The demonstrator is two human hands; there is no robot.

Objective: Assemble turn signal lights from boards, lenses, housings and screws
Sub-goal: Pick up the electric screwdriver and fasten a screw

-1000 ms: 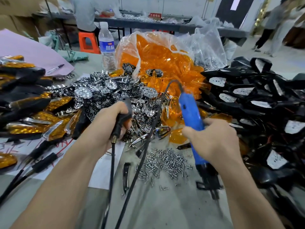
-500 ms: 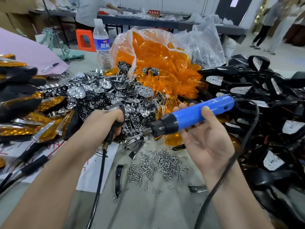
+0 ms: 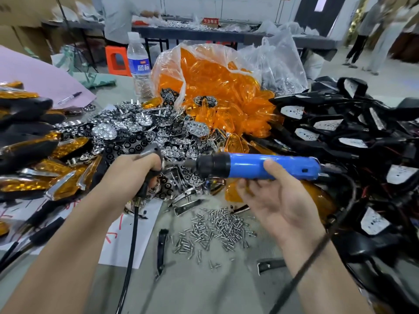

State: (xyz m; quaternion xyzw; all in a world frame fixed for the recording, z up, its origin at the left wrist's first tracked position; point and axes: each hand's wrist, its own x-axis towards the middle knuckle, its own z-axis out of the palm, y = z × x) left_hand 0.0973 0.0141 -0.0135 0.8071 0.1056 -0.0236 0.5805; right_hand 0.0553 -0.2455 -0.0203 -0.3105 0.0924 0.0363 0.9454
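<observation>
My right hand [image 3: 275, 200] holds a blue electric screwdriver [image 3: 260, 166] level, palm up, with its black nose pointing left. My left hand [image 3: 131, 173] grips a black housing by its stem [image 3: 150, 152], a cable hanging down from it, and the screwdriver bit meets the housing just right of that hand. Loose screws [image 3: 215, 227] lie in a heap on the table below. Chrome and black reflector boards [image 3: 140, 134] are piled behind the hands. A clear bag holds orange lenses [image 3: 217, 87].
Black housings with white boards [image 3: 340, 132] pile up on the right. Finished orange-and-black lights [image 3: 34, 155] lie on the left. A water bottle [image 3: 138, 64] stands at the back. White paper [image 3: 127, 234] lies under my left arm. People stand at a far table.
The screwdriver swung from pointing down to level, its nose now at the housing in my left hand. The left hand stayed almost still.
</observation>
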